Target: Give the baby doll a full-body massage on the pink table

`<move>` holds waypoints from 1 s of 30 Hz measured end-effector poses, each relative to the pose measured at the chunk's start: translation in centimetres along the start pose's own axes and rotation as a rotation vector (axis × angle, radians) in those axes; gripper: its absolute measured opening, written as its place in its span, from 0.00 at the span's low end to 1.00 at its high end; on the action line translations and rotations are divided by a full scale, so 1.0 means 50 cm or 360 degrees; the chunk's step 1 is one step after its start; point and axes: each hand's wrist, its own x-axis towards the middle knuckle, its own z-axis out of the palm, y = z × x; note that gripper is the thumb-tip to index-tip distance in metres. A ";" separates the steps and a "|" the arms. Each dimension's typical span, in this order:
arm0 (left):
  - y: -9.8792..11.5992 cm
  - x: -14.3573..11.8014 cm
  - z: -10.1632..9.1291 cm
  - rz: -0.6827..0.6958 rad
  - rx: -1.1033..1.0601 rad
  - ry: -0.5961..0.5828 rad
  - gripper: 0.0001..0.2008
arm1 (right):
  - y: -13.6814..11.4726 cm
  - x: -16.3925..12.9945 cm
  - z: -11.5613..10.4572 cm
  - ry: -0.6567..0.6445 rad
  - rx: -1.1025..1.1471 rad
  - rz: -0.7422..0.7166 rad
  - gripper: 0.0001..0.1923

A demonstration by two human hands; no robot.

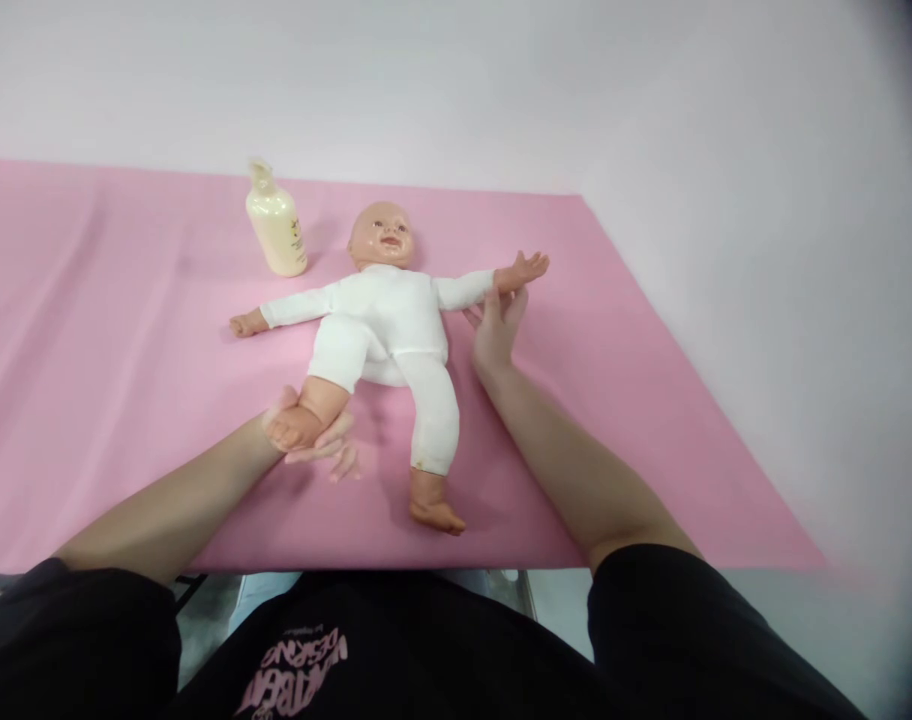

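Observation:
A baby doll with a bare plastic head, hands and feet and a white cloth body lies on its back, head toward the far edge. My left hand cups one of its feet from beneath, the thumb behind the ankle and the fingers slightly blurred. That leg is raised and bent outward, while the other lies straight toward me. At the doll's outstretched arm on the right, my right hand holds the wrist from below, its fingertips partly hidden behind the arm.
The table has a pink cover with soft folds on the left. A cream-coloured pump bottle stands near the doll's head, on its left side. Pale walls border the table's far and right edges.

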 end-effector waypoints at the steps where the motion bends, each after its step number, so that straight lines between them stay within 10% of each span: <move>1: 0.004 -0.002 0.009 -0.0043 0.0041 -0.0170 0.37 | -0.007 -0.005 0.006 -0.0054 -0.0064 -0.0128 0.32; 13: 0.033 0.020 0.075 0.0125 -0.0089 0.0252 0.36 | -0.033 -0.053 0.020 -0.0765 -0.0759 -0.0914 0.23; 18: 0.034 0.021 0.084 0.0097 -0.0007 0.0219 0.35 | -0.057 -0.052 0.026 -0.1103 -0.1037 -0.0881 0.21; 30: 0.031 0.005 0.080 -0.0295 0.0367 -0.0388 0.33 | -0.042 -0.038 0.035 -0.0505 -0.0308 -0.0362 0.29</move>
